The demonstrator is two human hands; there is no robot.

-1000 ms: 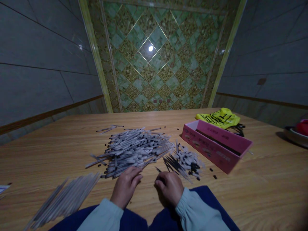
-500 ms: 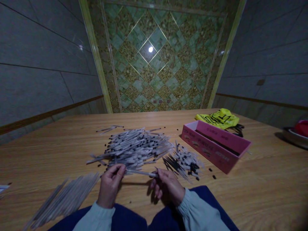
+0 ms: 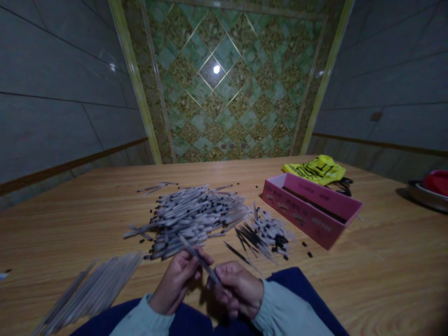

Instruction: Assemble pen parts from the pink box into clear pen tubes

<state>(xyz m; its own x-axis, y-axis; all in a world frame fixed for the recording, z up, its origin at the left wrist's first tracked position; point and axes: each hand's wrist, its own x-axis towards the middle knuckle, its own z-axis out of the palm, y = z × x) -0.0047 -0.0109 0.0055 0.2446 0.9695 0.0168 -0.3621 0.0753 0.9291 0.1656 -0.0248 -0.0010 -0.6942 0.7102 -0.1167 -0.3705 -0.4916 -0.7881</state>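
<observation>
Between my two hands is a slim, translucent pen barrel (image 3: 191, 248), slanting from upper left down to the right. My left hand (image 3: 178, 282) closes its thumb and fingers around the barrel's middle. The fingers of my right hand (image 3: 241, 287) pinch its lower end, and that tip is partly hidden. Just beyond my hands lies a large heap of similar pens (image 3: 196, 214), many with dark ends. Several thin black sticks (image 3: 250, 238) lie ahead of my right hand, beside a pile of small clear and black pieces (image 3: 275, 231).
Long thin tubes (image 3: 94, 287) lie side by side at front left. A pink open box (image 3: 304, 214) stands at right, with a yellow bag (image 3: 318, 170) behind it. At the far right is a round dish (image 3: 427, 196) holding something red. All rest on the wooden table (image 3: 385, 261).
My hands have come closer together and lower. The barrel was nearly level between them and is now tilted, its far end pointing up and left. The view has shifted slightly.
</observation>
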